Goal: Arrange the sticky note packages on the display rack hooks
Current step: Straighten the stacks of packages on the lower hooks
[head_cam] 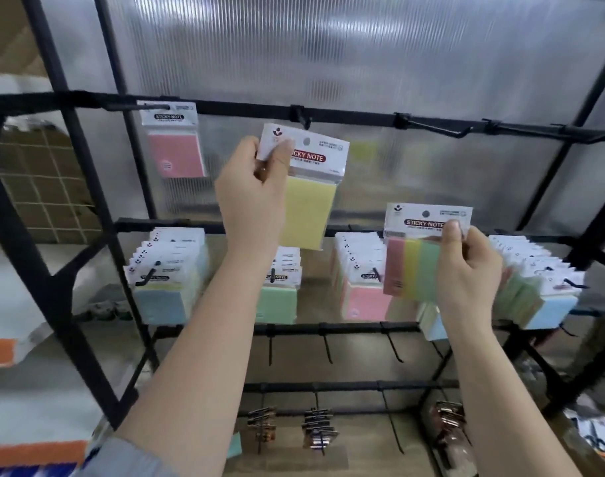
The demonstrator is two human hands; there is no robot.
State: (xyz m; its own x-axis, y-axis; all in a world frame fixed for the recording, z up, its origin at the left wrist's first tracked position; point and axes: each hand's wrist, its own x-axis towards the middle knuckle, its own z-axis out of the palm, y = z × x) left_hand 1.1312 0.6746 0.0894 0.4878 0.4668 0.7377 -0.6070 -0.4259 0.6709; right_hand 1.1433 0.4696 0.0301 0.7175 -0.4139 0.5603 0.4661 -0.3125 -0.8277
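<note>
My left hand [251,187]: it pinches the white top card of a yellow sticky note pack in clear plastic [306,197], holding it up high.
Black hook on the top bar [302,118]: just above that pack, not through its hole.
My right hand [466,266]: it grips a striped pink, yellow and green sticky note pack [416,256], lower down.
Pink pack [175,146]: hangs on the top bar, left of my left hand.
Full hooks of packs [166,270]: on the bar below my hands.
</note>
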